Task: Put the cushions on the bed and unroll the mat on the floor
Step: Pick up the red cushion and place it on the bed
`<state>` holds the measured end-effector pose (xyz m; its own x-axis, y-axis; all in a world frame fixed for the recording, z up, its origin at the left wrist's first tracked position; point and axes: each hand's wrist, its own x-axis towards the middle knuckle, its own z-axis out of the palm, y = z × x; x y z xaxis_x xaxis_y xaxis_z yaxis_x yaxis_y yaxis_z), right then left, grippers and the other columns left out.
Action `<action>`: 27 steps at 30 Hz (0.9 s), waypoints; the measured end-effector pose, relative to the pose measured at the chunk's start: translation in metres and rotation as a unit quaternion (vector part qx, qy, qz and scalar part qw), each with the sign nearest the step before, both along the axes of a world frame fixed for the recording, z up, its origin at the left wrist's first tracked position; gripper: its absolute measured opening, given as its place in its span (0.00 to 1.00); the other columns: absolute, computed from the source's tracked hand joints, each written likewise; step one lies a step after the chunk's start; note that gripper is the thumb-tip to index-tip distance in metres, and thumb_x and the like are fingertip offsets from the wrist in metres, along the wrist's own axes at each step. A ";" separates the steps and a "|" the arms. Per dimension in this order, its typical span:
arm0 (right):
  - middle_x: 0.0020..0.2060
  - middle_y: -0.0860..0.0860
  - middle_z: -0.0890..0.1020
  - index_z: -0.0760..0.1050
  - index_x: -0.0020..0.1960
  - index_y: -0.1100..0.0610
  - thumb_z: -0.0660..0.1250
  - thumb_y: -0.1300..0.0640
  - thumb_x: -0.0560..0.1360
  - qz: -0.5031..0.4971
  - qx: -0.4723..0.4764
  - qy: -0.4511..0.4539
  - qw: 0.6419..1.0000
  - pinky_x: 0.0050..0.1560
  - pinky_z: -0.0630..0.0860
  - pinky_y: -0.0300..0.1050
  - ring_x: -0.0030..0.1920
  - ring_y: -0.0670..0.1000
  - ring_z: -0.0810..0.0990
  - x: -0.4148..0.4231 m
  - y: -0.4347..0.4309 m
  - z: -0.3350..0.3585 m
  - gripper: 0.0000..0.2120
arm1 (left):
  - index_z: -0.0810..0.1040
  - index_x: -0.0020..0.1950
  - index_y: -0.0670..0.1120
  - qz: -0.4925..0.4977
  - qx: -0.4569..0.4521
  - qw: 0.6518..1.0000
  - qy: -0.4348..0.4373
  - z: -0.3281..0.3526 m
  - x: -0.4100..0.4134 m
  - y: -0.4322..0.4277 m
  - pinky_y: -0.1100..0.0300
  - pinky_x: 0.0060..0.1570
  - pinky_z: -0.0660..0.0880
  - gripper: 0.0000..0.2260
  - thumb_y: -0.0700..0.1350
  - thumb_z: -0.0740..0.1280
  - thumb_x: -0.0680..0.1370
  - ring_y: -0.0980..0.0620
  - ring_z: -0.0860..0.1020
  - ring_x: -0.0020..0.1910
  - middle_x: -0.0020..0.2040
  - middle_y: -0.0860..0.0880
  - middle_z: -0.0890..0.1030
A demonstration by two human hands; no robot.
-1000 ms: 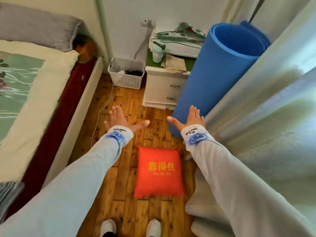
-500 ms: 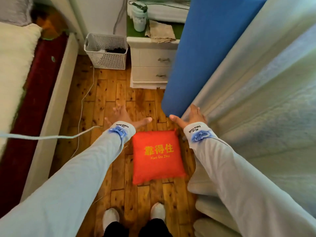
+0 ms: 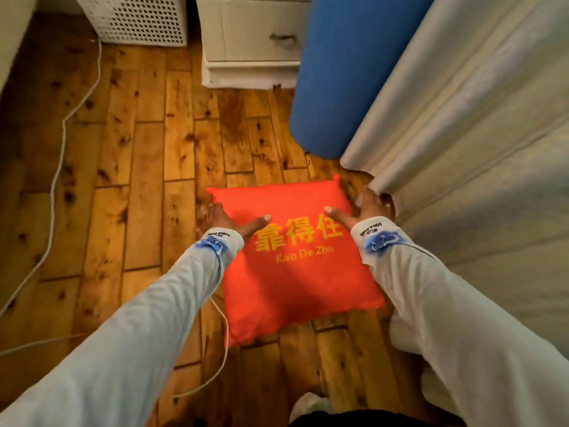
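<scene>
A red cushion (image 3: 295, 272) with yellow lettering lies flat on the wooden floor (image 3: 138, 186). My left hand (image 3: 226, 221) is at its upper left edge, fingers spread, thumb over the fabric. My right hand (image 3: 365, 211) is at its upper right edge, also spread, thumb over the cushion. Neither hand has closed on it. The rolled blue mat (image 3: 345, 72) stands upright just beyond the cushion, leaning by the curtain. The bed is out of view except a pale side board (image 3: 12, 41) at far left.
A white bedside cabinet (image 3: 252, 41) and a white perforated basket (image 3: 138, 20) stand at the back. A pale curtain (image 3: 462, 134) hangs along the right, bunched on the floor. A white cable (image 3: 58, 167) trails across the floor on the left and under my left arm.
I have bent down and my view has dropped toward the floor. Both hands have come down from above the cushion to its upper corners.
</scene>
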<state>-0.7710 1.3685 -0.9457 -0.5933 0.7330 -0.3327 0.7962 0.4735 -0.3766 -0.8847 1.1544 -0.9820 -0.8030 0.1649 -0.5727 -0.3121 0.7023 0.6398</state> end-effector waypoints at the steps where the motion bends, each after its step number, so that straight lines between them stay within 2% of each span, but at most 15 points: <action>1: 0.67 0.54 0.73 0.66 0.70 0.53 0.73 0.34 0.63 -0.005 0.002 0.001 1.000 0.70 0.60 0.49 0.70 0.57 0.66 0.001 0.003 -0.019 0.42 | 0.48 0.79 0.44 0.006 0.008 1.000 0.005 -0.022 -0.001 0.001 0.52 0.77 0.53 0.54 0.59 0.76 0.64 0.47 0.54 0.78 0.79 0.45 0.53; 4: 0.73 0.54 0.65 0.59 0.75 0.54 0.73 0.36 0.64 -0.036 -0.025 0.012 0.999 0.73 0.57 0.49 0.74 0.56 0.61 0.001 0.016 -0.082 0.47 | 0.43 0.79 0.46 0.025 0.014 0.999 0.016 -0.082 -0.001 0.006 0.54 0.77 0.49 0.53 0.59 0.75 0.66 0.48 0.50 0.79 0.79 0.47 0.49; 7: 0.77 0.54 0.58 0.51 0.78 0.54 0.71 0.32 0.62 -0.058 -0.040 -0.003 0.998 0.76 0.54 0.51 0.77 0.55 0.57 0.004 0.029 -0.120 0.55 | 0.45 0.79 0.45 0.055 0.016 0.997 0.047 -0.111 0.001 0.009 0.56 0.77 0.47 0.53 0.59 0.74 0.66 0.48 0.50 0.79 0.79 0.46 0.50; 9: 0.78 0.51 0.56 0.49 0.78 0.52 0.69 0.27 0.59 -0.070 -0.072 -0.009 0.995 0.77 0.52 0.51 0.77 0.54 0.55 0.006 0.037 -0.136 0.58 | 0.46 0.79 0.48 0.090 0.030 0.994 0.046 -0.131 -0.004 0.007 0.54 0.77 0.49 0.56 0.63 0.76 0.62 0.47 0.53 0.78 0.79 0.46 0.53; 11: 0.77 0.50 0.60 0.52 0.78 0.49 0.66 0.20 0.49 -0.091 -0.112 0.004 0.990 0.76 0.56 0.53 0.76 0.54 0.59 0.006 0.042 -0.147 0.65 | 0.46 0.78 0.51 0.130 0.041 0.991 0.007 -0.140 -0.008 0.003 0.51 0.76 0.54 0.58 0.66 0.75 0.59 0.46 0.58 0.77 0.78 0.47 0.57; 13: 0.74 0.48 0.65 0.55 0.76 0.46 0.64 0.17 0.42 -0.108 -0.152 0.022 0.982 0.74 0.60 0.55 0.74 0.53 0.65 0.009 0.052 -0.164 0.67 | 0.49 0.78 0.49 0.157 0.057 0.986 -0.005 -0.144 -0.010 0.000 0.51 0.76 0.56 0.55 0.63 0.76 0.61 0.46 0.61 0.76 0.78 0.47 0.59; 16: 0.71 0.46 0.70 0.58 0.74 0.43 0.67 0.19 0.45 -0.105 -0.176 0.055 0.977 0.73 0.63 0.54 0.72 0.52 0.69 0.011 0.055 -0.174 0.62 | 0.55 0.77 0.47 0.163 0.081 0.983 0.027 -0.146 -0.011 0.004 0.53 0.75 0.57 0.50 0.59 0.77 0.63 0.48 0.63 0.75 0.76 0.46 0.63; 19: 0.70 0.45 0.71 0.59 0.73 0.41 0.67 0.19 0.45 -0.097 -0.173 0.096 0.975 0.72 0.64 0.54 0.71 0.52 0.70 0.006 0.048 -0.169 0.60 | 0.57 0.77 0.48 0.166 0.088 0.982 0.029 -0.148 -0.014 0.004 0.56 0.75 0.56 0.47 0.57 0.77 0.64 0.49 0.63 0.75 0.76 0.48 0.64; 24: 0.68 0.45 0.74 0.62 0.72 0.41 0.69 0.20 0.44 -0.092 -0.180 0.140 0.969 0.70 0.68 0.53 0.68 0.51 0.74 -0.013 0.038 -0.154 0.60 | 0.60 0.76 0.47 0.179 0.099 0.979 0.001 -0.138 -0.023 -0.004 0.52 0.74 0.60 0.53 0.65 0.76 0.57 0.47 0.67 0.72 0.74 0.46 0.68; 27: 0.65 0.47 0.77 0.66 0.71 0.45 0.70 0.22 0.45 -0.075 -0.176 0.152 0.970 0.68 0.71 0.51 0.65 0.51 0.76 -0.034 0.029 -0.115 0.58 | 0.63 0.74 0.45 0.192 0.087 0.977 0.004 -0.104 -0.034 -0.010 0.57 0.71 0.62 0.44 0.62 0.75 0.64 0.47 0.69 0.71 0.72 0.45 0.70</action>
